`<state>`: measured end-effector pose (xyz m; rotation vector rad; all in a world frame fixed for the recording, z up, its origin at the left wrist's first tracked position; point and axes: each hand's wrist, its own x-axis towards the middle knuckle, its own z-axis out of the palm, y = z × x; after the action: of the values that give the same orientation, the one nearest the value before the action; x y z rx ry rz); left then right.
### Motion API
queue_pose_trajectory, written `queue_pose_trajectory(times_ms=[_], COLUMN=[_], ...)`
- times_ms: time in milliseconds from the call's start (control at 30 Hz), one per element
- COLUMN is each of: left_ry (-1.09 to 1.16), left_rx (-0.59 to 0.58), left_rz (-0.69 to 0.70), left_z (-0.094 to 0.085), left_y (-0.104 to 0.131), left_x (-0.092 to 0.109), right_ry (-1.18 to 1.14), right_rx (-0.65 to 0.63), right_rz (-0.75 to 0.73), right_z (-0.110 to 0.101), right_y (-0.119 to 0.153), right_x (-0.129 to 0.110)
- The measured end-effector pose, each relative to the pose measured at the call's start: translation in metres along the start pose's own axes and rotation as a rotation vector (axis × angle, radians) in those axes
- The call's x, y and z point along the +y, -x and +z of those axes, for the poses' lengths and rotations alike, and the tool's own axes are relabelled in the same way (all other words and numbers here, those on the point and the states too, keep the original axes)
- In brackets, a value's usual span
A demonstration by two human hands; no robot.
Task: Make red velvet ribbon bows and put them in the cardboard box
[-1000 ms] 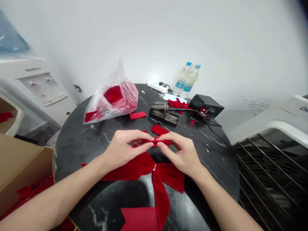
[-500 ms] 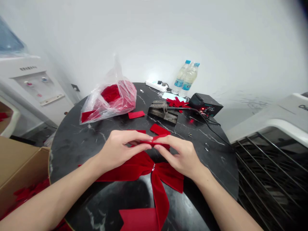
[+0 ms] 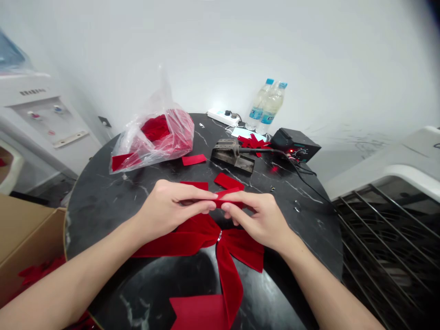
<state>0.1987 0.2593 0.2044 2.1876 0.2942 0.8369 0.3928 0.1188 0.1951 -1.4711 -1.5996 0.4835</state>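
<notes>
Between my two hands is a folded strip of red velvet ribbon (image 3: 227, 197). My left hand (image 3: 177, 201) pinches its left end with thumb and fingers. On its other side my right hand (image 3: 259, 211) grips it the same way, fingertips almost meeting the left ones. Just below lies a large red velvet bow (image 3: 230, 275), its middle bound with a silvery wire tie (image 3: 219, 236); my hands partly cover its upper part. Short red ribbon pieces (image 3: 228, 181) rest on the table beyond my fingers.
A soldering iron (image 3: 254, 150) lies across its metal stand (image 3: 235, 160), wired to a lit black control box (image 3: 295, 144). The round black table (image 3: 103, 201) also bears a plastic bag (image 3: 154, 133) of red ribbon, two bottles (image 3: 264, 107) and a power strip (image 3: 222, 117). A cardboard box (image 3: 30, 229) stands left.
Both hands keep hold of the ribbon strip. My fingers have shifted slightly along it, and more of its folded top shows between them. The view has tilted a little.
</notes>
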Motion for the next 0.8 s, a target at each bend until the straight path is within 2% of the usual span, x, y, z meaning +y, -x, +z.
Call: queue_pose_trajectory(times_ms=[200, 333, 533, 600, 700, 800], left_ry=[-0.044, -0.148, -0.143, -0.142, -0.135, -0.108], left_rx=[-0.071, -0.106, -0.051, -0.048, -0.066, -0.050], left_rz=[0.004, 0.048, 0.124, 0.146, 0.149, 0.127], left_z=[-0.001, 0.000, 0.006, 0.007, 0.006, 0.002], left_y=[0.001, 0.002, 0.005, 0.007, 0.009, 0.009], left_x=[-0.010, -0.013, -0.005, -0.002, 0.001, 0.004], right_ry=[0.027, 0.093, 0.211, 0.153, 0.002, -0.058], right_rx=[-0.083, -0.160, -0.099, -0.115, -0.157, -0.136], right_rz=[0.040, 0.025, -0.105, -0.068, 0.064, 0.135], right_z=[-0.004, -0.007, -0.006, -0.005, -0.007, -0.011], right_y=[-0.003, -0.004, -0.004, -0.002, 0.000, 0.001], right_x=[0.001, 0.000, -0.005, -0.007, -0.010, -0.014])
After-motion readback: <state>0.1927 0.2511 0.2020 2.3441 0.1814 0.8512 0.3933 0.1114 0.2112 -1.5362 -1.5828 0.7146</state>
